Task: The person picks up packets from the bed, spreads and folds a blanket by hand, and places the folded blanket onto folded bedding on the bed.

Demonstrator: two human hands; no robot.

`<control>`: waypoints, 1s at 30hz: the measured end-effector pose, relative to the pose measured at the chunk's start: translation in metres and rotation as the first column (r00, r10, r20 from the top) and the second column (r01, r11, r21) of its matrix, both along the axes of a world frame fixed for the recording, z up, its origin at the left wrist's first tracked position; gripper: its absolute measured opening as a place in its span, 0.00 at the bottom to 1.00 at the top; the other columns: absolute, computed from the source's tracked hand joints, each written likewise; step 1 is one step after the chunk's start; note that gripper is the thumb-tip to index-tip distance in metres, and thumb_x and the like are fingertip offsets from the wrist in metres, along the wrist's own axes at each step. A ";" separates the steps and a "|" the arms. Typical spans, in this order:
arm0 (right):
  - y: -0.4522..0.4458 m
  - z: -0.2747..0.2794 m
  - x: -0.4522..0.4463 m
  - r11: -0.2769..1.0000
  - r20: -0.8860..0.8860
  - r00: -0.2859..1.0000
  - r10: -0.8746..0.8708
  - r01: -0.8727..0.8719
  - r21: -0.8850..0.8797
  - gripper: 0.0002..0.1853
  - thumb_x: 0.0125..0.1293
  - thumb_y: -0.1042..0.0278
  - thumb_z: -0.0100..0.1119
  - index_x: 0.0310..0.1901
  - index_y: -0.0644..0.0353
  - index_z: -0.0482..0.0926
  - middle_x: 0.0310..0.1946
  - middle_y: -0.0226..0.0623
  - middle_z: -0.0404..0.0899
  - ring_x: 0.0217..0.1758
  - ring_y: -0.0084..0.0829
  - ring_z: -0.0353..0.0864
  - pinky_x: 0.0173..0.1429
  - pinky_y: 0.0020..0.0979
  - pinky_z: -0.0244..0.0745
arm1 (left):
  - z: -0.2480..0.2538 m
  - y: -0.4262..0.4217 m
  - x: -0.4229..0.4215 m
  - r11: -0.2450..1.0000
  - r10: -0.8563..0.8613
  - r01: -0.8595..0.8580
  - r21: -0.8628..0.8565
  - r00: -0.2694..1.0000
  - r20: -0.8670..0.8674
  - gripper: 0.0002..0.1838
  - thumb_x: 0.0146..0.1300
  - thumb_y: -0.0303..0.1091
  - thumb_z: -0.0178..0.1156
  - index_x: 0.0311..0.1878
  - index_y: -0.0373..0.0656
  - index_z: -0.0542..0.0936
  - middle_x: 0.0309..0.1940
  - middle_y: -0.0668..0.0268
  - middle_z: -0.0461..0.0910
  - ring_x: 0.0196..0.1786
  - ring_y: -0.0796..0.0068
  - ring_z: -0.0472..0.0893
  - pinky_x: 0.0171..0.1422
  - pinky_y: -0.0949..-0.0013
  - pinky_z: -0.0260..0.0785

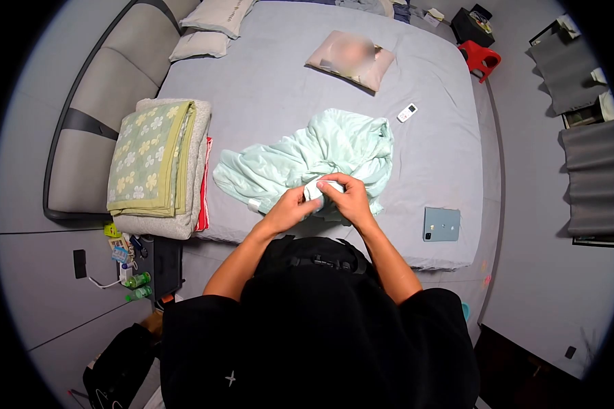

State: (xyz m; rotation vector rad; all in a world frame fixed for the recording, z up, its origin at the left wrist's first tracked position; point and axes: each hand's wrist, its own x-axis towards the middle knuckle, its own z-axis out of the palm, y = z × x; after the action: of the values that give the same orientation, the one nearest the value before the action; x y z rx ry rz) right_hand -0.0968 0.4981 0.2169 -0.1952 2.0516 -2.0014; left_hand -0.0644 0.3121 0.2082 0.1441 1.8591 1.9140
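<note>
Your left hand (290, 210) and right hand (348, 199) hold the mint cloth (273, 167) in a narrow pinch at the frame's centre, on the bed (273, 82); your fingers hide part of the pinched edge. Lettering on the pillow (218, 16), upper left, is too small to read. The cushion (382, 65), upper centre, has a blurred print. Your shirt (307, 334) shows a small star mark.
</note>
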 end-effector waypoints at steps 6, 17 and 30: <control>0.017 -0.012 -0.025 0.959 -0.127 0.982 0.141 -0.104 0.263 0.10 0.61 0.68 0.69 0.41 0.64 0.85 0.32 0.28 0.83 0.36 0.18 0.76 0.45 0.23 0.72 | -0.043 -0.028 -0.019 0.920 0.123 -0.197 -0.338 0.966 -0.226 0.20 0.65 0.41 0.64 0.46 0.31 0.81 0.32 0.60 0.84 0.34 0.76 0.78 0.41 0.66 0.71; 0.222 0.045 -0.089 0.438 -0.293 0.352 -0.889 0.840 -0.320 0.07 0.65 0.76 0.64 0.43 0.63 0.78 0.39 0.32 0.78 0.41 0.22 0.76 0.46 0.24 0.73 | 0.054 -0.256 -0.012 0.082 0.964 -0.963 0.256 0.012 -0.266 0.16 0.70 0.33 0.58 0.54 0.30 0.78 0.50 0.54 0.81 0.50 0.64 0.81 0.58 0.62 0.73; 0.021 0.012 0.012 0.954 0.193 0.976 0.096 -0.035 -0.298 0.22 0.50 0.87 0.45 0.46 0.68 0.83 0.43 0.36 0.86 0.39 0.17 0.80 0.41 0.15 0.68 | -0.014 -0.032 -0.001 0.870 0.487 -0.492 -0.010 0.863 -0.132 0.15 0.70 0.33 0.60 0.51 0.30 0.81 0.42 0.66 0.85 0.43 0.80 0.79 0.49 0.73 0.71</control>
State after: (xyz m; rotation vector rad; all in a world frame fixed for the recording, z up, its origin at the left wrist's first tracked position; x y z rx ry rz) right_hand -0.0845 0.5187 0.2294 -0.1062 1.5980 -2.1765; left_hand -0.0649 0.2805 0.1944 -0.2575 2.1778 2.2317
